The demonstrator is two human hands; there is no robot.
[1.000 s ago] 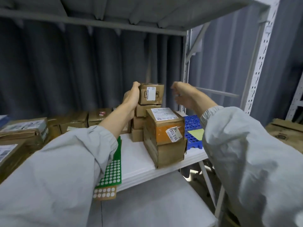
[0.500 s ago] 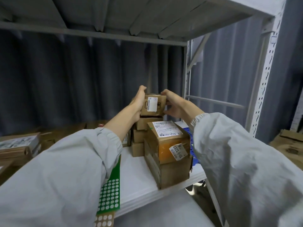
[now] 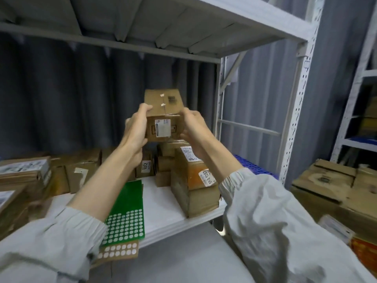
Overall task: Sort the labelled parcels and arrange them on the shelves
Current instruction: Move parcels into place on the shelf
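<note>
A small brown cardboard parcel [image 3: 163, 111] with a white label on its near face is held up above the white shelf [image 3: 163, 203]. My left hand [image 3: 135, 127] grips its left side and my right hand [image 3: 192, 127] grips its right side. The parcel is tilted, its top face turned toward me. Below it stands a stack of small brown parcels [image 3: 166, 158]. In front of that stack sit two larger parcels [image 3: 192, 184], one on the other, the upper one with an orange side and white labels.
More brown parcels [image 3: 81, 170] line the back and left of the shelf. A green sheet of white dot stickers [image 3: 126, 211] hangs over the shelf's front edge. A blue plastic pad [image 3: 255, 166] lies at the shelf's right end. Big cartons [image 3: 330, 186] stand right of the upright post [image 3: 295, 111].
My right hand came in and took the parcel's right side. Both hands then lifted the top parcel off the stack and tipped it toward me.
</note>
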